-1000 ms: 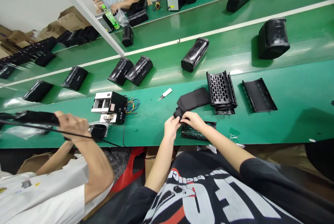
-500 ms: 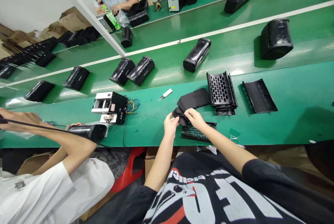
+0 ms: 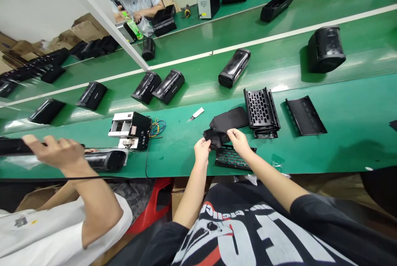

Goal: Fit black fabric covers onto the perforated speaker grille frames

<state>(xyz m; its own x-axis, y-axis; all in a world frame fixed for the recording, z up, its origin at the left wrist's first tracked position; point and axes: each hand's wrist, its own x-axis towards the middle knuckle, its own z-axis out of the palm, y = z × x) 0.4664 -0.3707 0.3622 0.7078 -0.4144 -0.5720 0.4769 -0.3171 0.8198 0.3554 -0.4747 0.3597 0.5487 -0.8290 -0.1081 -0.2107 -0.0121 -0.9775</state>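
Between my two hands is a thin, dark black sheet [image 3: 216, 137], folded or crumpled, its material hard to make out. My left hand [image 3: 202, 150] pinches its left end; my right hand [image 3: 238, 140] pinches its right end. Just beneath lies a black perforated grille panel [image 3: 234, 159], partly covered by the sheet and my right hand. Behind my hands a fanned pile of flat black sheets [image 3: 231, 118] rests on the green table. A stack of curved perforated grille panels [image 3: 262, 111] stands to the right of that pile, with one separate curved panel [image 3: 306, 116] farther right.
A white-handled small tool [image 3: 197, 113] and a white-and-black machine [image 3: 132, 129] with coiled wires lie left. Black rounded housings [image 3: 235, 67] sit on the green conveyor [image 3: 198, 65]. At left a co-worker's hand [image 3: 58, 150] holds a long black part; other people work across the belt.
My right hand has moved slightly right, drawing the black sheet wider. The co-worker at left has raised a long black part into view. Across the belt, a person's black part now lies lower and flatter.
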